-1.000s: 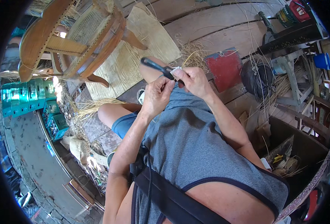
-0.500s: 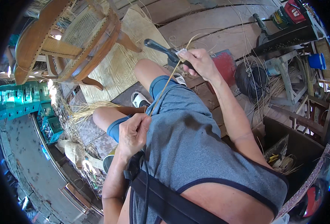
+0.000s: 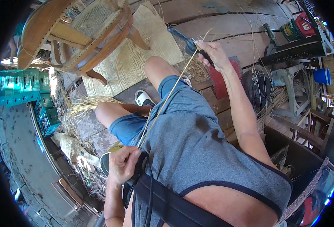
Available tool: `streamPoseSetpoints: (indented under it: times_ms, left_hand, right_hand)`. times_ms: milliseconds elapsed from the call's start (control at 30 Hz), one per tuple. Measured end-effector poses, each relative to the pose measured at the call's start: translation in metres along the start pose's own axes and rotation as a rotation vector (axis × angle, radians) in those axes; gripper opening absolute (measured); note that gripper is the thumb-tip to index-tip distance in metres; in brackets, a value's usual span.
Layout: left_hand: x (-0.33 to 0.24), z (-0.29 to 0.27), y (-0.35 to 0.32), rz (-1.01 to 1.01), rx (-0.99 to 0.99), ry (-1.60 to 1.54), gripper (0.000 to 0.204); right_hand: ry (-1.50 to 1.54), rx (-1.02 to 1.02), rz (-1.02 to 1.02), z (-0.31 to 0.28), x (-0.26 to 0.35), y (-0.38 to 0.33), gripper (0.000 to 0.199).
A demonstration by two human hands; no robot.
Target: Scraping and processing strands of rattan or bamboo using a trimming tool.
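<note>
The strand point(image 3: 171, 93), spanning longer than before, slants over the lap from lower left to upper right, between the lowered left hand point(image 3: 123, 162), fingers pinching it, and the right hand point(image 3: 215, 55), fingers wrapped around a tool point(image 3: 189, 45).

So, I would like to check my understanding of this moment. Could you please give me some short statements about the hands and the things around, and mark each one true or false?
1. The right hand grips a dark-handled tool. True.
2. The left hand is open and empty. False: it is closed on the cane strand.
3. The wooden chair with woven cane is at the upper left of the picture. True.
4. The cane strand hangs in a loose loop. False: it runs nearly straight between the two hands.
5. The right hand is lower in the picture than the left. False: it is higher.
</note>
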State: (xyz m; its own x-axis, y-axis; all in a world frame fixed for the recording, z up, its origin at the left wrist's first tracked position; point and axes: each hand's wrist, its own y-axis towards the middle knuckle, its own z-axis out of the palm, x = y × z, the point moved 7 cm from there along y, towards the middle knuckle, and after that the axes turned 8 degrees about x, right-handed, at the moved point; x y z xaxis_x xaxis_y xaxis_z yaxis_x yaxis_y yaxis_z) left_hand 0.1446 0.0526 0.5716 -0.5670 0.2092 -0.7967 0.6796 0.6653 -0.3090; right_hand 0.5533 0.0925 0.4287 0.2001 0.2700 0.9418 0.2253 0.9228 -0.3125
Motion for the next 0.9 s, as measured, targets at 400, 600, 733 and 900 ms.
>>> streamPoseSetpoints:
  times_ms: [400,600,733,900]
  left_hand:
    - [0.048,-0.037,-0.061,-0.262,0.204,0.136,0.023]
    - [-0.005,-0.007,0.127,0.17,-0.035,0.347,0.032]
    - [-0.006,0.055,0.191,0.161,0.103,-0.152,0.03]
    - [0.004,0.081,0.197,-0.002,0.118,-0.592,0.026]
  right_hand:
    - [-0.113,-0.14,-0.14,-0.016,0.018,0.026,0.032]
    - [-0.405,-0.072,-0.256,0.072,0.037,-0.035,0.033]
    - [-0.518,-0.04,-0.324,0.109,0.027,-0.037,0.034]
    - [-0.437,-0.023,-0.335,0.097,0.014,-0.043,0.04]
